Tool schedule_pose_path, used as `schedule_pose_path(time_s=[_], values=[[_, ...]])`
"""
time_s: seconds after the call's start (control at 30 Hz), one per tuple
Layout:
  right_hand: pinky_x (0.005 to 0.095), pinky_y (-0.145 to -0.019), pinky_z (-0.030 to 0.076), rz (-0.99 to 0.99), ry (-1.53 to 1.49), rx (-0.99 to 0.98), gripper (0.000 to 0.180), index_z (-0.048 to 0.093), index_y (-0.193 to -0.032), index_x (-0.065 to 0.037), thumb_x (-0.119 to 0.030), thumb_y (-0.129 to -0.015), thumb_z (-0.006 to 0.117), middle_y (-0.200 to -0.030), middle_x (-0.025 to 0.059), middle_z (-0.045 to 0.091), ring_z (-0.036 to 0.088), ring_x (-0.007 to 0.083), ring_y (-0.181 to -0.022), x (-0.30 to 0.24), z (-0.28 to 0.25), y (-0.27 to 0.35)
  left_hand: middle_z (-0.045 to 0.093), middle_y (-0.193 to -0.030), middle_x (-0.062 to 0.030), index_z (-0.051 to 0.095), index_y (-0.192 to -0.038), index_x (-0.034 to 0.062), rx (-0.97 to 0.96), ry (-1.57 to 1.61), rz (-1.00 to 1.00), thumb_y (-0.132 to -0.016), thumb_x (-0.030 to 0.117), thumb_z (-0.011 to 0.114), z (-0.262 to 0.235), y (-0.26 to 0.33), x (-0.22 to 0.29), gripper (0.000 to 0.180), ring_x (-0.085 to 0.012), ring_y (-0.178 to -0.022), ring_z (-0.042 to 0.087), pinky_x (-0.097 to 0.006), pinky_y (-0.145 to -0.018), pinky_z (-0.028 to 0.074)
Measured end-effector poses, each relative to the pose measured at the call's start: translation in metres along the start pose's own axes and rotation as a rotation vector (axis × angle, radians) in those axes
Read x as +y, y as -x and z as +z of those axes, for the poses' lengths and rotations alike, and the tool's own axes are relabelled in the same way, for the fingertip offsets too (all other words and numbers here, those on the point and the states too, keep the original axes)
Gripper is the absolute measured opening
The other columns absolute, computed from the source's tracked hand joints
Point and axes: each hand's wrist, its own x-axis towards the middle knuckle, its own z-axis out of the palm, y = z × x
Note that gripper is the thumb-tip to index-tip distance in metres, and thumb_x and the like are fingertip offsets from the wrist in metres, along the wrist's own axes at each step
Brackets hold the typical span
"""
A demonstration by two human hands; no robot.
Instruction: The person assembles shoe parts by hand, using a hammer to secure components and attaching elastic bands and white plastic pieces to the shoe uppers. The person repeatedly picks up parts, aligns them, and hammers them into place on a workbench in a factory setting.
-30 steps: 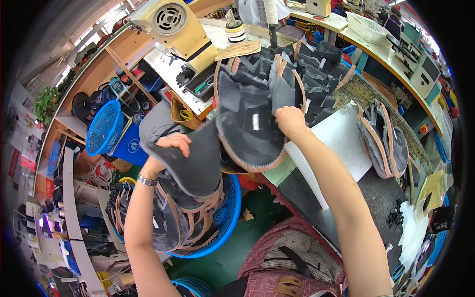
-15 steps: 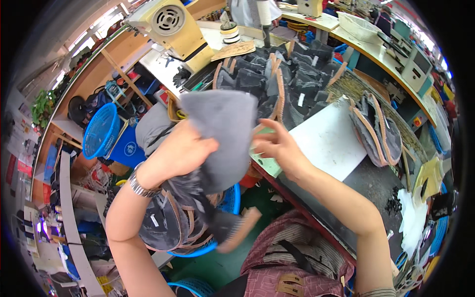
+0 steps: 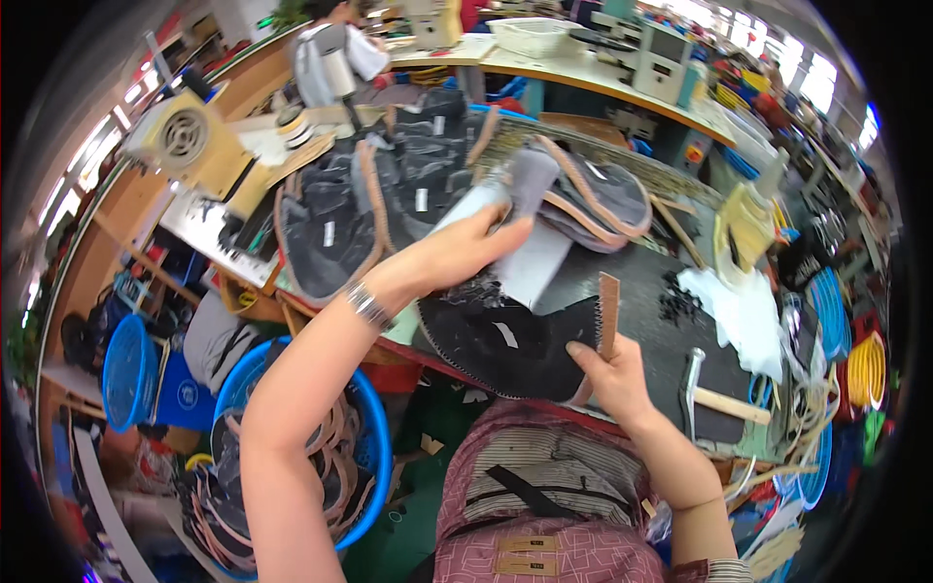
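My right hand [image 3: 619, 377] grips one end of a black shoe upper [image 3: 505, 350] with a light brown edge strip, thumb on top, near the bench's front edge. The piece lies spread out, a small white label showing on it. My left hand [image 3: 476, 245] is above the upper's far side, its fingers stretched and the thumb apart. By its fingertips is a blurred grey piece [image 3: 535, 178]; whether they touch it I cannot tell. Beyond lie stacked grey uppers [image 3: 607, 199] with brown edges, beside a white board [image 3: 533, 272].
More dark uppers [image 3: 335, 219] are piled at the left back of the bench. A hammer [image 3: 724, 403] lies at right, near a white cloth [image 3: 734, 316]. Below left stands a blue basket [image 3: 379, 428] of uppers. A cream machine [image 3: 190, 146] stands far left; a person [image 3: 340, 53] sits beyond.
The view has swung to the right. The grey-and-black piece held up over the basket side is no longer there; a black upper is now spread on the bench, held in my right hand.
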Motion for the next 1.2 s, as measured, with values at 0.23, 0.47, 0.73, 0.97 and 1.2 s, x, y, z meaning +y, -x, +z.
schedule_pose_path(time_s=[0.23,0.47,0.73,0.97,1.2], values=[[0.0273,-0.073,0.047,-0.116,0.351,0.160,0.033,0.061,-0.106,0.004,-0.009,-0.077,0.068,-0.088,0.0027,0.064,0.057,0.0102,-0.081,-0.063,-0.103,0.095,0.057,-0.123,-0.0125,0.044,-0.132,-0.0020,-0.445,0.375,0.041,-0.071,0.019,0.075,0.072,0.065,0.073,0.071,-0.0177,-0.112,0.053,-0.030,-0.100,0.036],[0.0303,-0.064,0.046,0.100,0.879,0.098,0.041,0.057,-0.115,-0.003,-0.020,-0.079,0.064,-0.071,0.0083,0.061,0.061,0.0141,-0.069,-0.121,-0.189,0.111,0.063,-0.082,-0.0029,0.057,-0.104,-0.0013,-0.446,0.659,-0.159,-0.088,0.020,0.062,0.175,0.035,0.071,0.027,-0.0082,-0.071,0.055,-0.028,-0.064,0.047],[0.0354,-0.086,0.046,-0.341,0.786,0.953,0.071,0.045,-0.125,0.005,-0.039,-0.075,0.070,-0.115,0.0192,0.060,0.060,0.0233,-0.100,-0.048,-0.407,-0.142,0.060,-0.068,-0.0213,0.051,-0.081,0.0032,-0.041,-0.523,-0.041,-0.086,0.034,0.060,0.185,0.005,-0.027,0.033,-0.0416,-0.066,0.058,-0.048,-0.053,0.043],[0.0293,-0.069,0.051,-0.530,0.264,0.768,0.050,0.059,-0.103,0.006,-0.035,-0.075,0.068,-0.091,0.0127,0.067,0.065,0.0174,-0.076,-0.071,-0.405,-0.189,0.053,-0.050,-0.0122,0.054,-0.070,0.0071,-0.065,-0.706,-0.006,-0.073,0.043,0.073,0.180,-0.002,-0.031,0.041,-0.0298,-0.048,0.057,-0.038,-0.045,0.041],[0.0372,-0.074,0.050,-0.593,1.383,0.378,0.039,0.060,-0.093,-0.005,-0.032,-0.069,0.071,-0.087,0.0139,0.065,0.063,0.0316,-0.082,-0.019,-0.343,-0.128,0.057,-0.069,-0.0077,0.058,-0.079,0.0021,-0.098,-0.417,-0.154,-0.067,0.025,0.080,0.172,-0.008,-0.029,0.034,-0.0200,-0.053,0.054,-0.031,-0.050,0.044]])
